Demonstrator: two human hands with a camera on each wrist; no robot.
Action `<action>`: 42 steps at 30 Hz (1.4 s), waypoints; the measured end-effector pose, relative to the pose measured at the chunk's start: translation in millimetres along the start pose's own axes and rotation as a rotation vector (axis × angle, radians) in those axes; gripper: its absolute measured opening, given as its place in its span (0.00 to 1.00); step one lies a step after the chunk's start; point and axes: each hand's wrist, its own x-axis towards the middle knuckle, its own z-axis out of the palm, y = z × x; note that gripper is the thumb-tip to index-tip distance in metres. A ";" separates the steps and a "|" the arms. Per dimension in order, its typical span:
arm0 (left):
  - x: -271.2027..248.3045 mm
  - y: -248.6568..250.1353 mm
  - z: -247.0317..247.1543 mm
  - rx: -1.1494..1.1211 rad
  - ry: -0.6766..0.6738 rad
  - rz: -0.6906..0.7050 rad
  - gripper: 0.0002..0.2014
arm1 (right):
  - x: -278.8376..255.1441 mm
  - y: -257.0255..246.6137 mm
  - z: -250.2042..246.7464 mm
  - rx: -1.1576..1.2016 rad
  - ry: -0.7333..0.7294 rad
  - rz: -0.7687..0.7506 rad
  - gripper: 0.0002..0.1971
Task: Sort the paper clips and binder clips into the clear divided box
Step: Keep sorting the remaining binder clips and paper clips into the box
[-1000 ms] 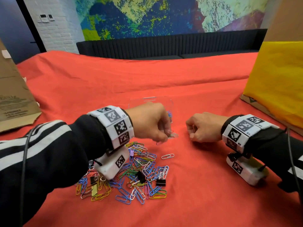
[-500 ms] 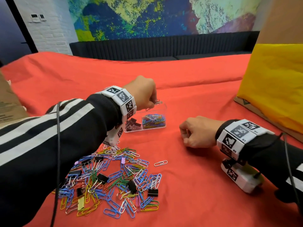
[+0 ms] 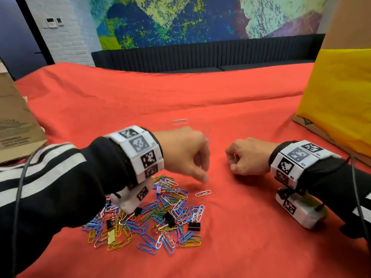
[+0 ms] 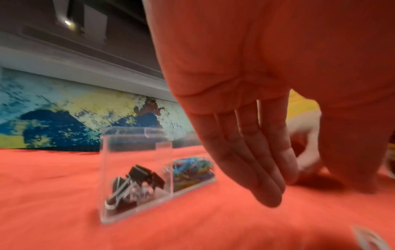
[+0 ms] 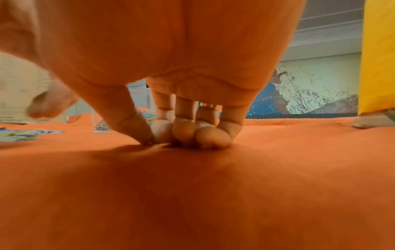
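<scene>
My left hand point(image 3: 201, 174) hangs just above a lone white paper clip point(image 3: 203, 193), with straight fingers point(image 4: 269, 182) pointing down and nothing in them. Behind it stands the clear divided box point(image 4: 119, 169), mostly hidden by the hand in the head view. Its left compartment holds black binder clips point(image 4: 141, 177) and its right one coloured paper clips point(image 4: 192, 170). A pile of coloured paper clips point(image 3: 152, 215) with a few black binder clips point(image 3: 194, 226) lies under my left wrist. My right hand point(image 3: 239, 159) rests on the cloth as a fist, with curled fingers point(image 5: 186, 133) and nothing visible in them.
A red cloth point(image 3: 241, 247) covers the table. A yellow bag on cardboard point(image 3: 339, 101) stands at the right. A brown paper bag point(image 3: 14, 125) stands at the left. A dark bench point(image 3: 200, 55) runs along the far edge.
My left hand reached out over the box half a second ago, then came back and down toward the lone white clip, now empty. The right hand has stayed put.
</scene>
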 end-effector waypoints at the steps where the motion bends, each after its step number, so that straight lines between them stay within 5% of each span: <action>1: -2.6 4.0 7.5 0.003 -0.044 0.006 0.16 | -0.5 -0.1 0.1 -0.002 0.000 0.003 0.02; 8: -6.7 20.5 23.9 0.016 -0.096 0.042 0.06 | -0.2 -0.6 0.0 -0.011 0.006 0.023 0.04; 24: -33.7 22.6 11.5 -0.051 -0.141 0.102 0.09 | -2.5 0.1 -1.3 0.012 -0.005 0.026 0.02; 29: -37.6 30.6 17.1 -0.010 -0.225 0.061 0.26 | -2.1 0.4 -0.5 0.014 0.002 0.027 0.02; 42: -41.9 12.7 -5.1 -0.287 -0.131 -0.047 0.13 | -3.3 -1.8 -1.9 0.014 -0.012 0.026 0.04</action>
